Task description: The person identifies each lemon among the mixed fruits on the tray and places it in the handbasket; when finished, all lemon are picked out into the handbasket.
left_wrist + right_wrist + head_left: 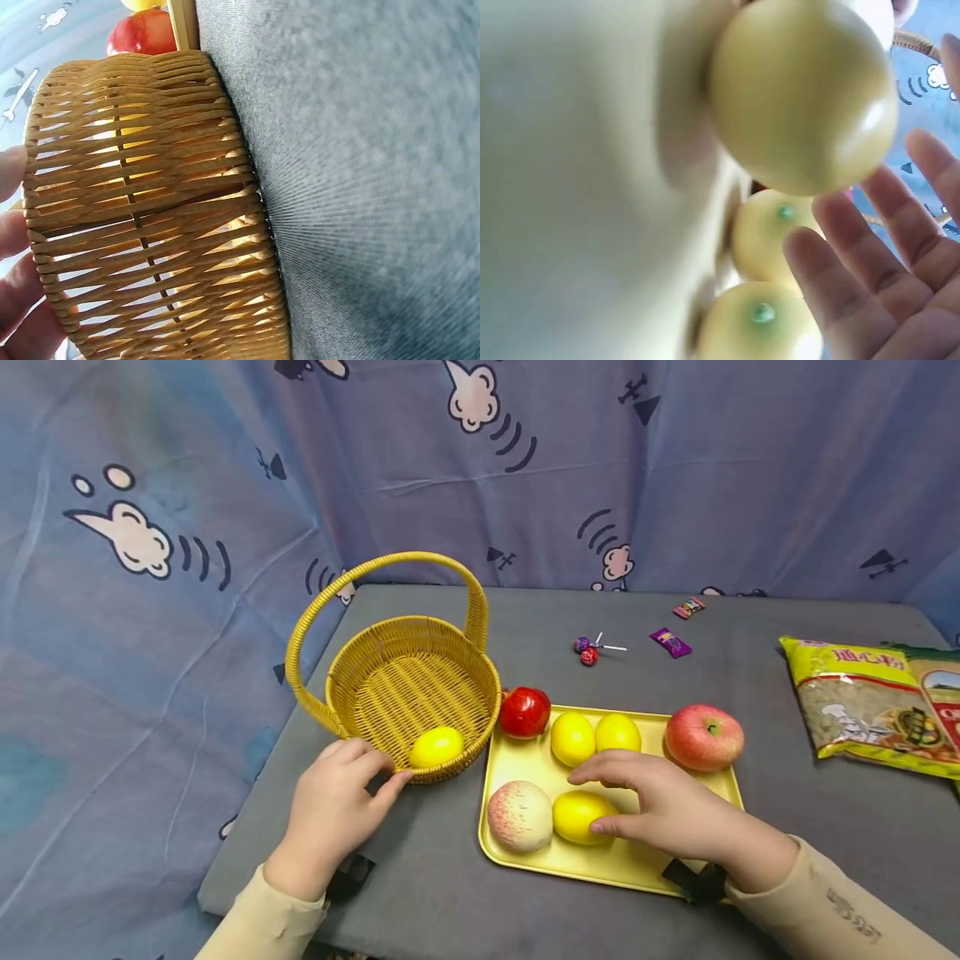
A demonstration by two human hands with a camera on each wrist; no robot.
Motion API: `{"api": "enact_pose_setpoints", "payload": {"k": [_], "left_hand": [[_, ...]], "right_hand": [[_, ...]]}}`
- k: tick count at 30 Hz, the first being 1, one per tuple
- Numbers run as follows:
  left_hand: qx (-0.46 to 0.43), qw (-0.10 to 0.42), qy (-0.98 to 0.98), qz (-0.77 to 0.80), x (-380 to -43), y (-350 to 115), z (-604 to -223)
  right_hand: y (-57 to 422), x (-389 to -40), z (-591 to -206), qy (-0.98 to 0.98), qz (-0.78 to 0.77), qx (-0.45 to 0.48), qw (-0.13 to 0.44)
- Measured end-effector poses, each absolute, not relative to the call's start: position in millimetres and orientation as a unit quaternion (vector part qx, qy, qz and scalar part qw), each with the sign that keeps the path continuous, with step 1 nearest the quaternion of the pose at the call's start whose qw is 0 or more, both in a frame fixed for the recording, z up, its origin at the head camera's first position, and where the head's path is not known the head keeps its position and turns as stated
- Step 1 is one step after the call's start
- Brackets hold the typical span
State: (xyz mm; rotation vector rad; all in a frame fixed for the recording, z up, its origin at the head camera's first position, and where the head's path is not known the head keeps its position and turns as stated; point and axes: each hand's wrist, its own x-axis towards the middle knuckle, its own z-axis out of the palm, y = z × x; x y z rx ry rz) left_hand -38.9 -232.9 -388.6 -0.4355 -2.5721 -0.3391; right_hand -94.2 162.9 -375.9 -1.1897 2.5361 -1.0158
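Note:
At the near rim of a yellow wicker basket [420, 681], my left hand [337, 797] grips the edge with fingers and thumb. One lemon [437, 747] lies inside, by that rim. In the left wrist view the fingertips show on the edge of the woven wall [150, 202]. My right hand [667, 797] reaches over a yellow tray [585, 875], fingers spread around a lemon [577, 817], thumb at its right side. The right wrist view shows the fingers loosely extended beside this lemon [802, 97]. Left of it sits a peach [520, 816]; two lemons [572, 739] lie behind.
A red pomegranate [524, 712] sits in the tray's back left corner, an apple [703, 737] at its back right. Lollipops [588, 652] and wrapped candies [671, 642] lie farther back. Food bags [862, 710] rest on the right of the grey table [442, 893]. A patterned curtain hangs behind.

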Motion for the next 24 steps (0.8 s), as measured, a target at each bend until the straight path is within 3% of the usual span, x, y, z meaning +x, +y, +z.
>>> {"api": "enact_pose_setpoints", "payload": {"k": [16, 24], "left_hand": [[-0.155, 0.256, -0.945, -0.131, -37.5, -234.3, -388.6], [-0.158, 0.258, -0.944, -0.129, -38.7, -233.4, -389.4]], "right_hand": [[158.1, -94.3, -390.3, 0.842, -0.337, -0.407, 0.111], [157.2, -93.9, -392.3, 0.844, -0.316, -0.423, 0.093]]}}
